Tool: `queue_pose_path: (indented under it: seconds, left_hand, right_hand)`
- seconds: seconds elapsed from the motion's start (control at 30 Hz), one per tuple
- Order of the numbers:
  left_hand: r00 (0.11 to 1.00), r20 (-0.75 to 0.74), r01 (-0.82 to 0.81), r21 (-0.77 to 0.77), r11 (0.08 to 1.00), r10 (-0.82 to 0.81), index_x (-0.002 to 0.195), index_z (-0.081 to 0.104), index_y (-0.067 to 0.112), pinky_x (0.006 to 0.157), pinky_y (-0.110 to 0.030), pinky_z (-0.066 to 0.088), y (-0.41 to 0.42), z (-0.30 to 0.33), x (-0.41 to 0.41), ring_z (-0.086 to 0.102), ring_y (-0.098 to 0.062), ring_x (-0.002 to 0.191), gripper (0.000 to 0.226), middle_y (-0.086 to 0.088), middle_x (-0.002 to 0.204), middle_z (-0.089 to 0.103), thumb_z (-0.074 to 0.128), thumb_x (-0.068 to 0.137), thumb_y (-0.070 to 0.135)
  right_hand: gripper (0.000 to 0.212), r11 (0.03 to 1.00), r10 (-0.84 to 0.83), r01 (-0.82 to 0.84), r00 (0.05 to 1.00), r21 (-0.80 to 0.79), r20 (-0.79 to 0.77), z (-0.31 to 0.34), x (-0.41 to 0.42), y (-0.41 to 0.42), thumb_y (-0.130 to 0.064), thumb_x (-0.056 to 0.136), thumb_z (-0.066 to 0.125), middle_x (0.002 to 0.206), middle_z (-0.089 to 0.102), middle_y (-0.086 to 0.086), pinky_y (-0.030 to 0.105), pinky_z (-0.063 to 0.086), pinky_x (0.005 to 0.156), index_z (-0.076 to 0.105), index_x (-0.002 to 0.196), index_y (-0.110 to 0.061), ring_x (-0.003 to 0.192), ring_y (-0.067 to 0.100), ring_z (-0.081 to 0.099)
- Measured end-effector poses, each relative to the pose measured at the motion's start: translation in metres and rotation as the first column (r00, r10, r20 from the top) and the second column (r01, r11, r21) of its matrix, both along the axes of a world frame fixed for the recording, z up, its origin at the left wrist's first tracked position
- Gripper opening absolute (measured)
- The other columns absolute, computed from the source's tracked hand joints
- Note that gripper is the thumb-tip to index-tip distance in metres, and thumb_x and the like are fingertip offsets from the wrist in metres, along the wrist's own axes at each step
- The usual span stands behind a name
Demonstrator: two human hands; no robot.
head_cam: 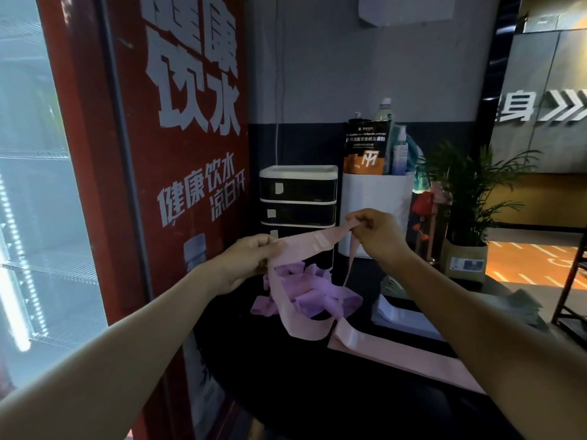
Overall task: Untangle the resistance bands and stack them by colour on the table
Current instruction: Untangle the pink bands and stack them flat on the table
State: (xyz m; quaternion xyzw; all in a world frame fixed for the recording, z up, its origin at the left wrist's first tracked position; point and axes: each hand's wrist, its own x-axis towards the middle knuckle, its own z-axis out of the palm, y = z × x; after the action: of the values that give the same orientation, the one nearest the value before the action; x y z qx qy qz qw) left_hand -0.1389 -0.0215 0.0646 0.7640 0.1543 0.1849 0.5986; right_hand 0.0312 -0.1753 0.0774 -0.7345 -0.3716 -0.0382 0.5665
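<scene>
Both hands are raised over the dark table [286, 392] at the centre of the frame, stretching one pale pink band [313, 241] between them. The left hand [251, 260] has its fingers curled round one end, and the right hand [376, 231] pinches the other end a little higher up. From the left hand the band hangs down in a loop that reaches the table, in front of a tangled heap of purple bands [313, 290] lying just below the hands. Lower right of that heap, a flat pink band [397, 354] lies stretched out on the table, partly under the right forearm. Behind stand a small black-and-white drawer unit [298, 201], a white container [376, 198] holding bottles, and a potted plant [467, 198] at the right.
</scene>
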Motion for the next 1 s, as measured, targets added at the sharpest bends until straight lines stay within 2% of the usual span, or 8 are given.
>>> queue_pose_path:
  seconds: [0.13,0.23,0.37,0.5,0.57,0.73,0.87,1.0]
  left_hand:
    - [0.997,0.058,-0.044,-0.079,0.996,0.048,0.081,0.058,0.014,0.052,-0.012,0.048,0.004,0.002,0.001,0.058,-0.003,0.059,0.019,0.002,0.072,0.061,0.047,0.095,0.009]
    - [0.991,0.121,-0.047,-0.146,0.988,0.065,0.085,0.061,0.013,0.064,-0.017,0.052,0.007,0.004,0.001,0.053,-0.010,0.073,0.015,-0.002,0.080,0.059,0.049,0.094,0.010]
    - [0.975,0.196,-0.076,-0.168,0.983,0.109,0.083,0.061,0.010,0.078,-0.026,0.047,0.010,0.010,0.000,0.051,-0.015,0.075,0.015,-0.008,0.083,0.056,0.050,0.094,0.009]
    - [0.939,0.251,-0.176,-0.243,0.954,0.237,0.077,0.059,0.008,0.070,-0.027,0.045,0.012,0.018,-0.003,0.054,-0.018,0.071,0.020,-0.010,0.077,0.058,0.047,0.093,0.005]
    - [0.915,0.247,-0.243,-0.295,0.924,0.319,0.074,0.058,0.007,0.067,-0.028,0.046,0.014,0.019,-0.003,0.053,-0.017,0.072,0.021,-0.010,0.076,0.055,0.047,0.091,0.004]
    - [0.890,0.231,-0.280,-0.406,0.870,0.394,0.071,0.054,0.007,0.048,-0.021,0.051,0.006,0.015,0.000,0.052,-0.017,0.071,0.019,-0.008,0.076,0.052,0.049,0.089,0.004]
    - [0.863,0.258,-0.274,-0.484,0.831,0.435,0.066,0.047,0.010,0.050,-0.024,0.047,0.013,0.015,-0.004,0.050,-0.015,0.066,0.022,-0.005,0.071,0.047,0.046,0.088,0.005]
    - [0.860,0.154,-0.390,-0.420,0.820,0.487,0.059,0.045,0.013,0.059,-0.029,0.040,0.027,0.005,-0.010,0.045,-0.017,0.065,0.024,-0.004,0.066,0.046,0.050,0.081,0.008]
  right_hand:
    - [0.025,0.999,0.021,-0.020,0.999,-0.033,0.030,-0.002,0.000,0.001,0.002,0.089,0.048,0.085,0.060,0.004,0.024,0.044,0.073,0.065,0.105,-0.006,0.077,0.016,0.055]
    - [0.025,0.994,0.064,-0.062,0.998,-0.088,0.022,-0.005,0.000,0.003,0.003,0.087,0.049,0.081,0.060,0.001,0.023,0.044,0.072,0.065,0.104,-0.007,0.073,0.013,0.055]
    - [0.026,0.982,0.100,-0.092,0.994,-0.162,0.041,-0.009,-0.004,0.004,0.003,0.086,0.051,0.093,0.064,0.016,0.029,0.048,0.076,0.065,0.102,-0.011,0.080,0.020,0.058]
    - [0.026,0.936,0.118,-0.026,0.963,-0.351,0.244,-0.008,-0.008,-0.001,-0.003,0.085,0.055,0.098,0.064,0.010,0.019,0.044,0.065,0.062,0.110,-0.010,0.085,0.020,0.058]
    - [0.029,0.883,0.129,0.048,0.931,-0.467,0.340,-0.012,-0.009,-0.004,-0.002,0.082,0.055,0.104,0.064,0.010,0.027,0.049,0.073,0.060,0.110,-0.008,0.091,0.024,0.059]
    - [0.030,0.778,0.068,0.240,0.886,-0.581,0.458,-0.028,-0.005,-0.002,0.000,0.082,0.051,0.109,0.056,0.014,0.036,0.049,0.078,0.060,0.110,-0.006,0.098,0.030,0.057]
    - [0.017,0.694,-0.071,0.381,0.880,-0.610,0.469,-0.039,0.003,-0.010,-0.006,0.085,0.046,0.096,0.056,0.012,0.037,0.049,0.072,0.059,0.096,-0.005,0.091,0.033,0.060]
    - [0.016,0.775,-0.191,0.361,0.916,-0.519,0.352,-0.041,0.011,-0.018,-0.007,0.084,0.045,0.093,0.062,0.017,0.037,0.051,0.069,0.058,0.092,-0.003,0.083,0.036,0.061]
